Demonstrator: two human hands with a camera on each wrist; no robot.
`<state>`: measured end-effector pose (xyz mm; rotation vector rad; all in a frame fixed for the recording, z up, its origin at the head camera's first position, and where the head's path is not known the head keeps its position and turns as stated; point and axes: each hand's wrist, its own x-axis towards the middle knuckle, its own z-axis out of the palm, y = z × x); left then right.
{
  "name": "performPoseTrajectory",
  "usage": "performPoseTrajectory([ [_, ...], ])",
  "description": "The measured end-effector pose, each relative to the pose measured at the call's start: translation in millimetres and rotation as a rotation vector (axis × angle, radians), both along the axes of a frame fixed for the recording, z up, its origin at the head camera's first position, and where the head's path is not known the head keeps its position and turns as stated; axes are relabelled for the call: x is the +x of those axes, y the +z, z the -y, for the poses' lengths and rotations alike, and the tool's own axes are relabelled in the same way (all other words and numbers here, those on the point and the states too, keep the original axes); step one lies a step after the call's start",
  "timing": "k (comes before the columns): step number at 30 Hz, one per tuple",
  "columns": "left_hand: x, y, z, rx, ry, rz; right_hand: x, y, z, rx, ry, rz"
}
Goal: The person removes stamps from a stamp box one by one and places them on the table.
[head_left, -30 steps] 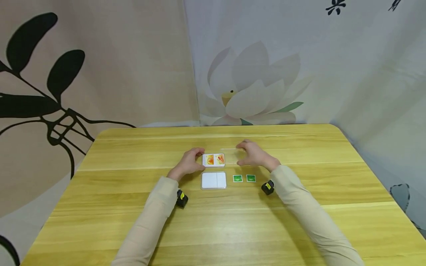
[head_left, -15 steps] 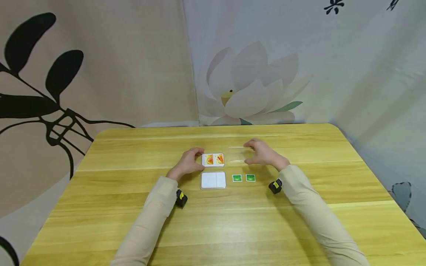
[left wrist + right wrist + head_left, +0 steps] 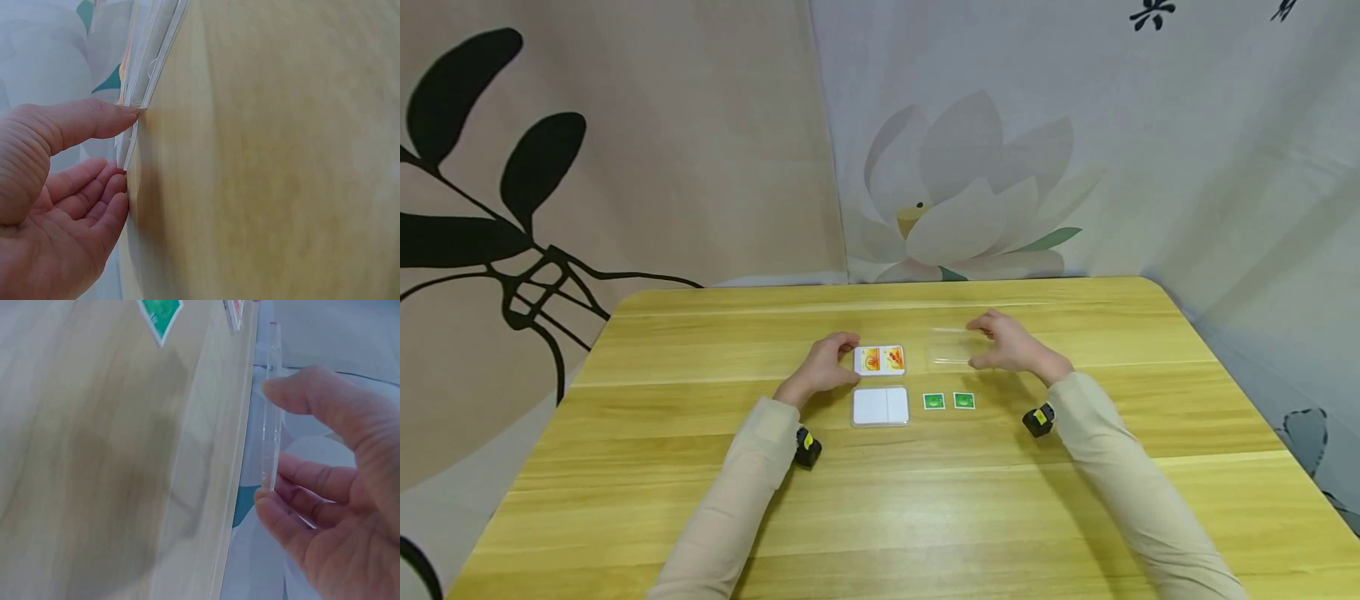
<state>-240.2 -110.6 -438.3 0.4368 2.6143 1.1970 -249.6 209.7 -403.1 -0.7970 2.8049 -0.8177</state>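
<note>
My left hand [image 3: 820, 367] holds the left end of a small white case [image 3: 880, 361] with two orange pictures on it. Seen from the left wrist, thumb and fingertips touch the edges of that case [image 3: 127, 151]. A thin clear plastic cover [image 3: 950, 347] is in my right hand [image 3: 1011, 344], pinched by opposite edges between thumb and fingers. The right wrist view shows the cover [image 3: 270, 434] edge-on, raised off the table. Nearer me lies a second case [image 3: 880, 407], clear-rimmed, with two plain white sections.
Two small green cards with white borders, a left one [image 3: 934, 402] and a right one [image 3: 964, 401], lie flat to the right of the second case. Everything rests on a wooden table [image 3: 880, 517]. A printed curtain [image 3: 737, 167] hangs behind its far edge.
My right hand has carried the clear cover to the right, farther from the case with orange pictures. The left hand stays at that case's left end.
</note>
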Motion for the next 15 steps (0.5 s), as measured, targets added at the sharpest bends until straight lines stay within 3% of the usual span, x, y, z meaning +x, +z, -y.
performPoseTrajectory([
  [15, -0.3, -1.5, -0.8, -0.001, 0.012, 0.007, 3.3, -6.0, -28, 0.017, -0.023, 0.005],
])
